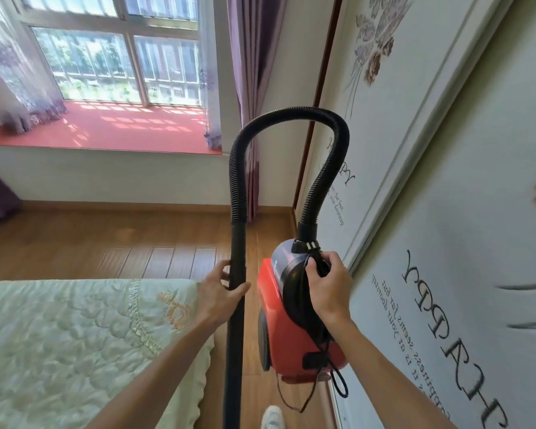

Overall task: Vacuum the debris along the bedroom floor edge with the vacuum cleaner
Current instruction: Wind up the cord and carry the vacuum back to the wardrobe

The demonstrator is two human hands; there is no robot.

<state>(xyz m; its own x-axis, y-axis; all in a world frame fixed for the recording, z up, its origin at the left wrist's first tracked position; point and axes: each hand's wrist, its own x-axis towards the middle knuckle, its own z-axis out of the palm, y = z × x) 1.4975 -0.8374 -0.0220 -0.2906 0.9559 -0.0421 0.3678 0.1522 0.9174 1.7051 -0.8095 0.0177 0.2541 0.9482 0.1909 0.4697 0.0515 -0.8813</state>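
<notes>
The right hand (328, 286) is gripping the black carry handle on top of the red vacuum cleaner (291, 323), fingers curled fully round it. The body is hanging in the narrow gap between the bed (75, 335) and the wardrobe door (446, 196), close to the door. The left hand (222, 289) is holding the black wand (237, 329), thumb and fingers wrapping round the tube, which is standing nearly upright just beside the bed's corner. The ribbed hose (291, 114) is arching from the wand's top over to the cleaner's front socket. A black cord (339, 385) is dangling below the body. A white shoe (271, 418) is showing on the wooden floor (106, 243).
</notes>
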